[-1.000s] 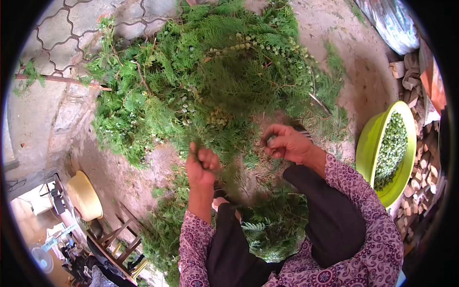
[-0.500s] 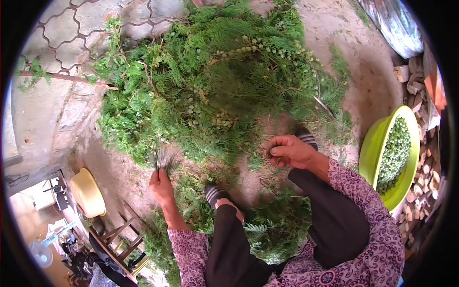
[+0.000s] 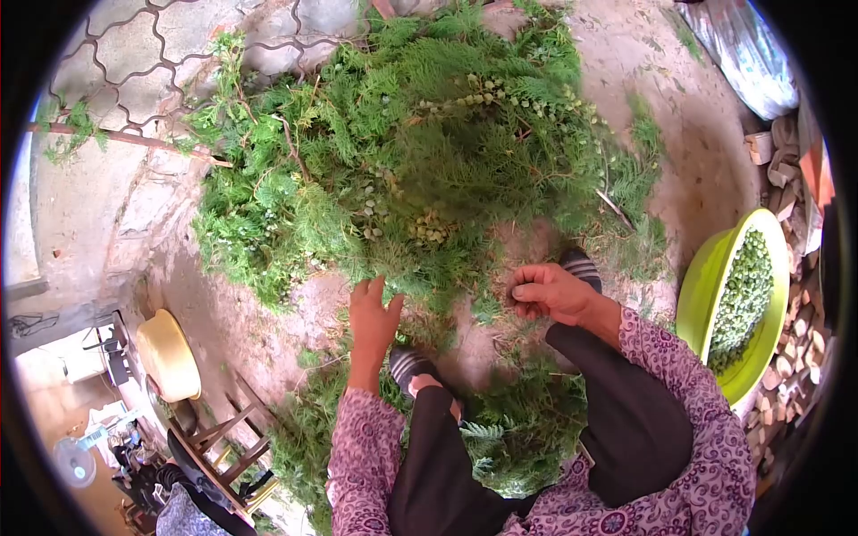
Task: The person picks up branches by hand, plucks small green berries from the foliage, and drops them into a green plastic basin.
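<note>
A large heap of green conifer branches (image 3: 304, 170) with small pale green cones spreads over the ground in front of me. My left hand (image 3: 373, 320) reaches to the heap's near edge, fingers apart and nothing visible in it. To the right, my right hand (image 3: 552, 293) is closed above my knee, thumb pressed against curled fingers. Something small and dark may be at its fingertips, but I cannot make it out. More green sprigs (image 3: 527, 420) lie between and beside my feet.
A lime green basin (image 3: 693, 304) full of small green cones stands tilted-looking at the right, beside stacked firewood (image 3: 795, 357). At the left are a yellow basin (image 3: 170, 357) and a wooden chair frame (image 3: 223, 438). A clear plastic bag (image 3: 742, 54) lies at the upper right.
My left hand has moved right toward the heap and opened; the sprig it held is gone from it. My right hand stays closed in nearly the same place.
</note>
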`<state>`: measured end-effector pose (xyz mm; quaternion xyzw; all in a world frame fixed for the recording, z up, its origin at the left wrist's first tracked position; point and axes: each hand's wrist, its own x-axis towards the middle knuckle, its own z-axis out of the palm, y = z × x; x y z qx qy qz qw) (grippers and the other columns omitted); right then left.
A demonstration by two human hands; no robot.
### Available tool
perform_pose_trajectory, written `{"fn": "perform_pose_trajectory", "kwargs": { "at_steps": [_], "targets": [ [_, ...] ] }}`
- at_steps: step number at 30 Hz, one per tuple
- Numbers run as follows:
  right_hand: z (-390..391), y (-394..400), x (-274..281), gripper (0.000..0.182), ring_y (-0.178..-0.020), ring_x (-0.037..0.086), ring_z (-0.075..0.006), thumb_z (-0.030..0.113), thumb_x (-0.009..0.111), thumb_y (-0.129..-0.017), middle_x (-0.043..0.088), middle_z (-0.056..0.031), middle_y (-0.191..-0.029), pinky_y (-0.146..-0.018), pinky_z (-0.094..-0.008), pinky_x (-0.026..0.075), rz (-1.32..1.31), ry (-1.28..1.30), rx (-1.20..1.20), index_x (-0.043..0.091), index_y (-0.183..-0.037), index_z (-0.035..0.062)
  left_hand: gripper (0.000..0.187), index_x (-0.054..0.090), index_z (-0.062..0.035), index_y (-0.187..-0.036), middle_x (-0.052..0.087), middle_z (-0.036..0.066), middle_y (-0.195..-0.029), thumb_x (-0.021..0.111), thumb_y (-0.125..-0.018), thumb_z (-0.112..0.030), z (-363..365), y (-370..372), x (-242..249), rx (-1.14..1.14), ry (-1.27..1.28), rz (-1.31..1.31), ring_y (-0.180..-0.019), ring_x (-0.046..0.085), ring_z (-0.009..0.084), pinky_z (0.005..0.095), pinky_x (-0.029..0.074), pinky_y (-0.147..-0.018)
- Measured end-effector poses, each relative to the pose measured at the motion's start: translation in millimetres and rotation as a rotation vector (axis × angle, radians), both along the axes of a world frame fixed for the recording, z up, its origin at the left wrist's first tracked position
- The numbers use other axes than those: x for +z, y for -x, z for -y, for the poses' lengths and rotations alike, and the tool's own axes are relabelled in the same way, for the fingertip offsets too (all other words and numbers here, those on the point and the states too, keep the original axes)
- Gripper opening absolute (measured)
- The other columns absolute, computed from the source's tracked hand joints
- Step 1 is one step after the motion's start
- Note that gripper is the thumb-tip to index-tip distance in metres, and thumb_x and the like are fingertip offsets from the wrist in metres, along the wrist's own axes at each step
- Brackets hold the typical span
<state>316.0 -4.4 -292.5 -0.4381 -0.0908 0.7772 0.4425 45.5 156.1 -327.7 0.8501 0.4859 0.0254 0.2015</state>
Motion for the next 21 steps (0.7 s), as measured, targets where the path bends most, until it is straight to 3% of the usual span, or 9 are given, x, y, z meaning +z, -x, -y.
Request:
{"fn": "perform_pose_trajectory", "kwargs": {
  "at_steps": [6,10,12,13,15,18,21],
  "targets": [
    [1,1,2,0.014,-0.065,0.054,-0.0072,0.016,0.055,-0.082,0.057,-0.0005,-0.079,-0.054,-0.0191,0.042,0.008,0.015,0.018,0.054,-0.091,0.0059,0.061,0.040,-0.0139,-0.122,0.039,0.024,-0.117,0.066,-0.067,-0.025,-7,-46,-18,0.050,-0.071,-0.245,-0.100,0.042,0.0441,0.0465,0.038,-0.084],
    [5,1,-1,0.014,-0.065,0.054,-0.0069,0.017,0.055,-0.083,0.057,0.0000,-0.078,-0.054,-0.0188,0.042,-0.006,0.019,0.021,0.054,-0.091,0.0063,0.058,0.038,-0.0130,-0.121,0.043,0.025,-0.110,0.062,-0.068,-0.017,-13,-42,-36,0.131,0.028,-0.132,-0.097,0.045,0.0427,0.0455,0.040,-0.080],
    [5,1,-3,0.014,-0.065,0.056,-0.0082,0.013,0.054,-0.083,0.059,-0.0027,-0.079,-0.054,-0.0194,0.044,-0.020,0.029,0.004,0.054,-0.093,0.0039,0.044,0.048,-0.0082,-0.107,0.052,0.023,-0.099,0.062,-0.066,-0.010,-18,-34,-54,0.196,0.040,-0.083,-0.086,0.053,0.0381,0.0417,0.045,-0.071],
    [5,1,-3,0.014,-0.065,0.056,-0.0082,0.013,0.054,-0.083,0.059,-0.0027,-0.079,-0.054,-0.0194,0.044,-0.020,0.027,0.003,0.054,-0.093,0.0039,0.044,0.048,-0.0082,-0.107,0.052,0.023,-0.099,0.062,-0.066,-0.010,-20,-29,-62,0.195,0.039,-0.083,-0.086,0.053,0.0381,0.0417,0.045,-0.071],
    [6,-1,-2,0.014,-0.065,0.056,-0.0081,0.013,0.054,-0.083,0.059,-0.0029,-0.080,-0.054,-0.0193,0.044,-0.034,0.026,-0.007,0.055,-0.093,0.0040,0.025,0.055,-0.0035,-0.092,0.057,0.018,-0.079,0.058,-0.067,-0.007,-18,-23,-69,0.153,-0.038,0.076,-0.073,0.056,0.0333,0.0387,0.044,-0.064],
    [6,-1,0,0.014,-0.066,0.054,-0.0069,0.017,0.055,-0.083,0.056,0.0007,-0.078,-0.055,-0.0192,0.042,0.002,0.031,0.021,0.055,-0.091,0.0068,0.015,0.058,-0.0012,-0.082,0.056,0.019,-0.074,0.053,-0.068,-0.003,1,-30,-40,0.211,0.139,0.223,-0.069,0.055,0.0351,0.0389,0.044,-0.064],
    [6,-1,-1,0.015,-0.065,0.057,-0.0081,0.014,0.054,-0.083,0.060,-0.0028,-0.081,-0.055,-0.0198,0.044,0.001,0.038,0.010,0.054,-0.094,0.0041,0.013,0.058,0.0000,-0.080,0.056,0.020,-0.074,0.052,-0.069,-0.003,8,-26,-38,0.191,0.099,0.255,-0.066,0.056,0.0345,0.0375,0.044,-0.060]
  ]
}}
